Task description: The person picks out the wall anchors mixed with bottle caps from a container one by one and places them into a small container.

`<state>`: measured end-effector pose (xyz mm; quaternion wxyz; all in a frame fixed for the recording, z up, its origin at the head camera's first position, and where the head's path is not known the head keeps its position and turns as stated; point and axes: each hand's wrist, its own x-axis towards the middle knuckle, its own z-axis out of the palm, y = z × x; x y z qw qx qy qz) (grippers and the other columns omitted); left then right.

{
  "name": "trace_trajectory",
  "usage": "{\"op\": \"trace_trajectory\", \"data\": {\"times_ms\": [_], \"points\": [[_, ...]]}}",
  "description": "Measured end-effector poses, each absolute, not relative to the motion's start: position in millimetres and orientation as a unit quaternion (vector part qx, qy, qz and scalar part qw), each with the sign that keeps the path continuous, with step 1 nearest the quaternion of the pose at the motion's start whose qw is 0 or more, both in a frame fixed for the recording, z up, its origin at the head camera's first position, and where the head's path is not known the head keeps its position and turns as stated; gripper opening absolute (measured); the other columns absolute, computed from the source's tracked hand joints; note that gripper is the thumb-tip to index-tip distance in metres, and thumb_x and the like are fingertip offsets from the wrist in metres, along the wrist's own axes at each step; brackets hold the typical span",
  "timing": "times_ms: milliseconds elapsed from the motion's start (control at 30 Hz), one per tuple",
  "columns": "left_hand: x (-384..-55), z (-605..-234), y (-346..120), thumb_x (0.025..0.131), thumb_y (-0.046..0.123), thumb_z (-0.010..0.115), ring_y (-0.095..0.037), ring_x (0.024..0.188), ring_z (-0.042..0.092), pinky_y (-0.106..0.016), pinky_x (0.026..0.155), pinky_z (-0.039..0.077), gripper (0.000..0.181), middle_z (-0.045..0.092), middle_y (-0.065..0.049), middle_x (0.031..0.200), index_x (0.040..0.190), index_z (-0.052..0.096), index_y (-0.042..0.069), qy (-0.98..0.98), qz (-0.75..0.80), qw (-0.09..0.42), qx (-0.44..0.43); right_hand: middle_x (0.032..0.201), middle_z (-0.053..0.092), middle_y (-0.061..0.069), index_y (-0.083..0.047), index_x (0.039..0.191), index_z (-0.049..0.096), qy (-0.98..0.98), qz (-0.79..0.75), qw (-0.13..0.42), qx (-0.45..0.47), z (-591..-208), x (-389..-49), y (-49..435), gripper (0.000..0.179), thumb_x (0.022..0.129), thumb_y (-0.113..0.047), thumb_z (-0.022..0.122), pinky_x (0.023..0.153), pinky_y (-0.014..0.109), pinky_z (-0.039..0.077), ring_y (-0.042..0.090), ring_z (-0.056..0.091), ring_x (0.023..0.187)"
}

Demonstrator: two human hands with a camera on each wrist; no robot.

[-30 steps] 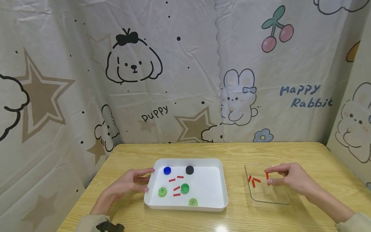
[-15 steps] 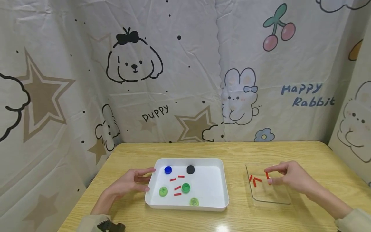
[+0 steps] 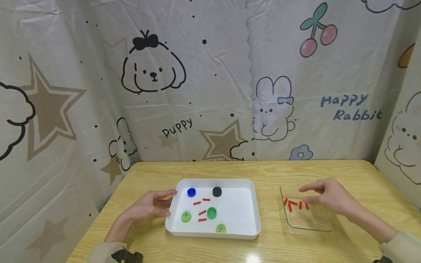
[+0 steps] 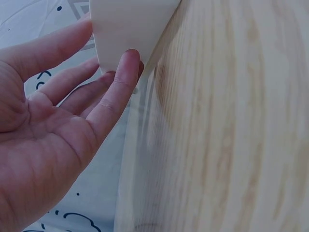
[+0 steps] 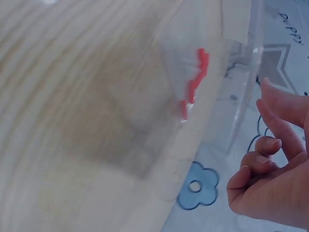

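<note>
At the left end of the white tray (image 3: pixel 236 204), my left hand (image 3: pixel 149 204) touches the outer wall with thumb and fingers fairly straight. The left wrist view shows those fingers against the tray's wall (image 4: pixel 130 29). Over the clear plastic box (image 3: pixel 312 221) hovers my right hand (image 3: pixel 332 197), thumb and index finger apart, nothing between them. Short red sticks (image 3: pixel 292 203) lie in this box toward its left side. One red stick (image 3: pixel 307 206) lies just below the thumb tip. In the right wrist view the red sticks (image 5: pixel 193 89) look blurred through the plastic.
Inside the tray are a blue cap (image 3: pixel 191 192), a black cap (image 3: pixel 217 191), a green cap (image 3: pixel 212 212), two light green caps (image 3: pixel 186 216) and several red sticks (image 3: pixel 202 220). Both containers stand on a wooden table (image 3: pixel 269 248); a printed curtain (image 3: pixel 210 91) hangs behind it.
My right hand has let go of the red stick it pinched, and its thumb and index finger have parted. Two red sticks now show below the fingertips. My left hand stays at the tray.
</note>
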<state>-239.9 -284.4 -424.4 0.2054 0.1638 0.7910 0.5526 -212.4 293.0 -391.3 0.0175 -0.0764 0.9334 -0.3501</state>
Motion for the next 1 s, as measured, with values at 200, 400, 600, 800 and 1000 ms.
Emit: {"op": "trace_trajectory", "data": {"times_ms": [200, 400, 600, 800, 1000], "points": [[-239, -425, -284, 0.088, 0.005, 0.082, -0.050, 0.142, 0.046, -0.059, 0.114, 0.040, 0.080, 0.036, -0.027, 0.164, 0.157, 0.042, -0.005, 0.795, 0.550, 0.203, 0.155, 0.072, 0.030, -0.001, -0.004, 0.113, 0.082, 0.923, -0.364, 0.007, -0.121, -378, -214, 269, 0.030, 0.087, -0.018, 0.088, 0.058, 0.030, 0.027, 0.018, 0.033, 0.068], [-238, -428, -284, 0.088, 0.005, 0.083, -0.050, 0.142, 0.046, -0.058, 0.114, 0.041, 0.080, 0.034, -0.027, 0.164, 0.157, 0.043, -0.004, 0.794, 0.552, 0.204, 0.149, 0.071, 0.039, 0.000, -0.008, 0.106, 0.084, 0.913, -0.374, 0.015, -0.162, -364, -220, 236, 0.024, 0.084, -0.015, 0.089, 0.058, 0.029, 0.030, 0.019, 0.037, 0.068], [-237, -431, -285, 0.088, 0.003, 0.082, -0.051, 0.142, 0.045, -0.054, 0.112, 0.044, 0.080, 0.033, -0.028, 0.165, 0.157, 0.043, -0.005, 0.787, 0.560, 0.206, 0.157, 0.072, 0.042, -0.001, -0.011, 0.102, 0.084, 0.904, -0.375, 0.038, -0.203, -354, -226, 200, 0.021, 0.082, -0.012, 0.090, 0.061, 0.029, 0.031, 0.019, 0.039, 0.070], [-238, -429, -285, 0.088, 0.002, 0.081, -0.051, 0.142, 0.045, -0.054, 0.113, 0.042, 0.081, 0.033, -0.028, 0.165, 0.157, 0.041, -0.007, 0.786, 0.560, 0.209, 0.160, 0.071, 0.040, -0.002, -0.012, 0.099, 0.084, 0.891, -0.381, 0.052, -0.242, -357, -232, 173, 0.021, 0.080, -0.008, 0.090, 0.064, 0.030, 0.032, 0.017, 0.037, 0.069], [-239, -424, -284, 0.087, 0.003, 0.082, -0.050, 0.142, 0.046, -0.057, 0.115, 0.039, 0.082, 0.035, -0.027, 0.164, 0.157, 0.042, -0.007, 0.793, 0.552, 0.204, 0.159, 0.069, 0.039, -0.003, -0.013, 0.098, 0.085, 0.888, -0.374, 0.057, -0.260, -360, -242, 151, 0.022, 0.078, -0.006, 0.091, 0.059, 0.027, 0.030, 0.015, 0.036, 0.065]]}}
